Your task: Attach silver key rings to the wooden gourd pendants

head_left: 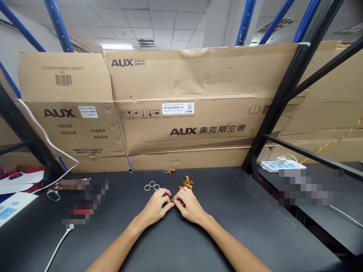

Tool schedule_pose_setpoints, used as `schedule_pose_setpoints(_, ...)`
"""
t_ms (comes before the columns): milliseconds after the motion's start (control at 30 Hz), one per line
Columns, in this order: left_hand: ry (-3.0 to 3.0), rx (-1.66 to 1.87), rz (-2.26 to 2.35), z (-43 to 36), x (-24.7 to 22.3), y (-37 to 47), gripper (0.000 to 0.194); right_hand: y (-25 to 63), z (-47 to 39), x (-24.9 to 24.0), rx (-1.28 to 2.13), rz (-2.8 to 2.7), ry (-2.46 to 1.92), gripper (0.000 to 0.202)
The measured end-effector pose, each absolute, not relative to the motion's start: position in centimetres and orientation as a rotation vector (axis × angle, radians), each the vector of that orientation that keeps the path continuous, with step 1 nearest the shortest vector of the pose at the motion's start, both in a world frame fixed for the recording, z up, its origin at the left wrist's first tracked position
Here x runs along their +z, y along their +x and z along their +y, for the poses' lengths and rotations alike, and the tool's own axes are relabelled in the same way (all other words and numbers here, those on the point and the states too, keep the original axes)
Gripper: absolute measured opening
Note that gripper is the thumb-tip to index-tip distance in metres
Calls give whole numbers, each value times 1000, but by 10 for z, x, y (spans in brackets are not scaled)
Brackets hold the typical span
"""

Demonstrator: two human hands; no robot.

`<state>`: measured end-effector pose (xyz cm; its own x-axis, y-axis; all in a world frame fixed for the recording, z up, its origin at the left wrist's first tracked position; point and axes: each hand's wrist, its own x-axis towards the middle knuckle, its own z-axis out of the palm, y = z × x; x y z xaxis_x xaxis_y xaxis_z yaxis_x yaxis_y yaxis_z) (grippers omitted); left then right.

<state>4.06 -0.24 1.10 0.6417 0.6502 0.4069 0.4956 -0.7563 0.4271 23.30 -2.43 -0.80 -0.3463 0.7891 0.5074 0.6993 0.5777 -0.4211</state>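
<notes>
My left hand (158,205) is closed, its thumb and fingertips pinched at one end of a small brown gourd charm (180,203). From the other side my right hand (190,204) grips the same charm, its fingers bent over it and hiding much of it. Just beyond my right hand lies a small heap of similar brown gourd charms (187,182). Three metal split rings (147,187) lie close together beyond my left hand. Farther back, another gourd charm (171,170) lies beside a ring (166,171).
A cardboard wall (198,143) closes off the back of the black table (227,226). Black shelf posts (272,109) rise at both sides. A white cable (58,247) and blurred items are at left; a power strip (272,166) is on the right-hand surface.
</notes>
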Motion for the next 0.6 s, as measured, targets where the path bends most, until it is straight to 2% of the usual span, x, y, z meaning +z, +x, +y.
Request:
schedule_pose_setpoints(233, 2604, 840, 860, -3, 15, 42, 19, 235, -20, -11, 134, -2016, -1285, 15)
schedule_pose_setpoints(600, 2576, 852, 895, 0, 9, 40, 19, 233, -22, -10, 180, -2032, -1220, 15)
